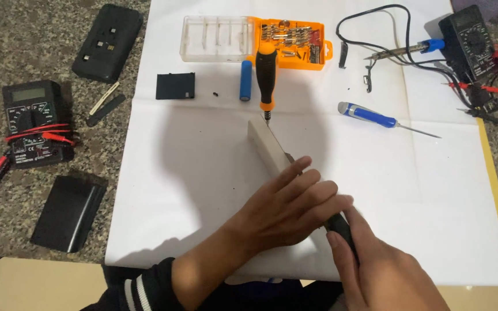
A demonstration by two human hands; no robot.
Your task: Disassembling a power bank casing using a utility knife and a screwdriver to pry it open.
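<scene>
- Left hand [286, 210]: near the front edge of the white sheet [203, 173], fingers spread flat over the near end of a long pale grey slab [267, 147]; grip loose, pressing down on it rather than closed round it.
- Right hand [384, 270]: at the front edge, just right of the left hand; grip closed round a black handle [341, 227], whose working end is hidden under the left fingers.
- Pale grey slab: middle of the sheet, lying on a slant from the hands up toward the back edge, its far end just short of the tip of the screwdriver.
- Orange-and-black screwdriver [266, 78]: back centre of the sheet, tip pointing at the slab.
- Blue cylindrical cell [245, 80]: just left of that screwdriver.
- Orange bit case [292, 46] with clear lid open: back edge of the sheet.
- Small black square part [175, 86]: back left of the sheet.
- Blue-handled screwdriver [373, 117]: right of centre, well apart from the hands.
- Soldering iron [410, 49] with black cord: back right.
- Multimeter [471, 40]: back right corner, red and black leads trailing.
- Second multimeter [33, 121]: left on the stone desk [41, 29], off the sheet, with red leads.
- Black casing [108, 41]: back left of the desk.
- Black cover [69, 213]: front left of the desk.
</scene>
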